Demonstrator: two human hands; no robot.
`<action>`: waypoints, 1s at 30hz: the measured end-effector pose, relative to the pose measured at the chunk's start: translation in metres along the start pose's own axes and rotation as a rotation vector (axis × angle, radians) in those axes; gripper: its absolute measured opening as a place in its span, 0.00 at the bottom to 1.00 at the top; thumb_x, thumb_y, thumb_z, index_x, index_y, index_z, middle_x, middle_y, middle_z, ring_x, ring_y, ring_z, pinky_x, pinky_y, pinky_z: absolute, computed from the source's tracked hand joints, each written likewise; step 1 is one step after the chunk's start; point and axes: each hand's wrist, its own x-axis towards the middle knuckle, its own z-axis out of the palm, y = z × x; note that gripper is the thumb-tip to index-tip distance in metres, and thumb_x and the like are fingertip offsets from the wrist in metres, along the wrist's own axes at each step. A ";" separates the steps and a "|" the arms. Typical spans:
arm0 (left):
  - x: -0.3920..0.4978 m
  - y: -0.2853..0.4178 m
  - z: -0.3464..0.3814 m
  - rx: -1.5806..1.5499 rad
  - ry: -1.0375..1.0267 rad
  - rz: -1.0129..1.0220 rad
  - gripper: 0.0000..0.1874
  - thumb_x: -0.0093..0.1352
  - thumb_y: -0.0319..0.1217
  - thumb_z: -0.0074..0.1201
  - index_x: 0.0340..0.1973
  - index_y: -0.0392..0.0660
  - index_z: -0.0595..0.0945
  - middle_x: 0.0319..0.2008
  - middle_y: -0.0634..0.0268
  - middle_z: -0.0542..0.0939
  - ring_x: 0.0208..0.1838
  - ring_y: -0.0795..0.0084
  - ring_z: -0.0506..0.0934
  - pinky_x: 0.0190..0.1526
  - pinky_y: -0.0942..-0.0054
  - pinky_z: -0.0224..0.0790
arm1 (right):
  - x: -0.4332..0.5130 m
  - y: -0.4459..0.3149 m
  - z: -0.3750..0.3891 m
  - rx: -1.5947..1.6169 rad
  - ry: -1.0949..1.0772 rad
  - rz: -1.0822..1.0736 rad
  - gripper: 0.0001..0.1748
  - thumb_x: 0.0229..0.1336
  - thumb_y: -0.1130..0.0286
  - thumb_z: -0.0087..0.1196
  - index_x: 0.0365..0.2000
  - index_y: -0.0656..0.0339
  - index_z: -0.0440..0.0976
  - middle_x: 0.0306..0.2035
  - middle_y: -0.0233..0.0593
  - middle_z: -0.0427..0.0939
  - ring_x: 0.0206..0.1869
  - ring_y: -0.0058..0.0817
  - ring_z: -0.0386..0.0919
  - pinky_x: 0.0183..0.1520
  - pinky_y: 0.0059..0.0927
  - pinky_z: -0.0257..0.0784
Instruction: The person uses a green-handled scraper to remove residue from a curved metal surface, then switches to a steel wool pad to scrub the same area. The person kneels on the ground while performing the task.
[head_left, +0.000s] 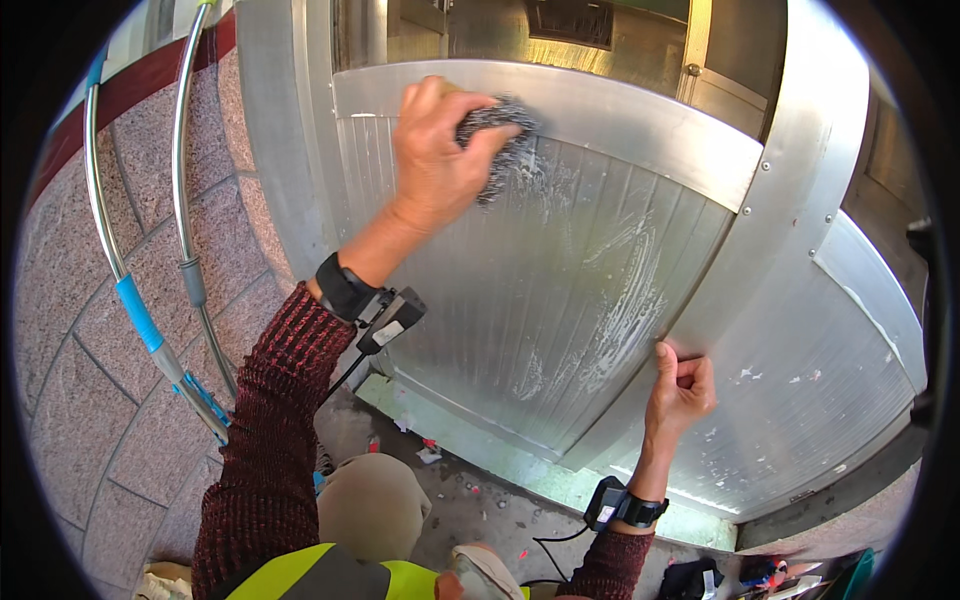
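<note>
My left hand (435, 154) grips a steel wool scouring pad (501, 124). The pad presses against the upper part of a ribbed metal door panel (480, 285), just at the lower edge of its smooth top rail (592, 112). White streaks of foam or residue (630, 315) run down the panel's right half. Lower on the right, my right hand (681, 390) rests against the metal post (750, 277), its thumb near the post's edge and its fingers curled. Nothing shows in that hand. Both wrists wear black straps with small devices and cables.
Two metal poles (180, 150) lean on the pink stone-tiled wall (157, 375) at left, one with a blue grip (139, 313). A second ribbed panel (787, 420) stands right of the post. Paper scraps (429, 453) litter the floor. Several tools (795, 581) lie at bottom right.
</note>
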 end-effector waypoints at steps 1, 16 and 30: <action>0.000 -0.003 0.001 -0.013 0.037 0.003 0.12 0.57 0.29 0.71 0.33 0.41 0.84 0.27 0.62 0.75 0.35 0.64 0.73 0.38 0.68 0.67 | 0.000 0.000 0.000 -0.005 0.005 0.014 0.28 0.52 0.67 0.74 0.15 0.59 0.61 0.15 0.23 0.57 0.20 0.15 0.51 0.23 0.22 0.48; 0.030 0.003 -0.001 0.066 -0.037 0.299 0.12 0.53 0.26 0.70 0.31 0.40 0.83 0.29 0.59 0.76 0.35 0.58 0.74 0.35 0.65 0.68 | 0.002 -0.001 -0.001 -0.002 0.003 -0.005 0.27 0.53 0.69 0.73 0.15 0.56 0.62 0.14 0.17 0.57 0.19 0.11 0.50 0.22 0.19 0.45; 0.038 0.006 -0.012 0.107 -0.042 0.478 0.16 0.48 0.25 0.70 0.32 0.44 0.82 0.30 0.62 0.74 0.37 0.57 0.72 0.39 0.63 0.63 | 0.002 -0.005 -0.002 -0.008 0.000 0.058 0.26 0.51 0.68 0.75 0.14 0.60 0.64 0.15 0.22 0.60 0.19 0.14 0.52 0.22 0.21 0.49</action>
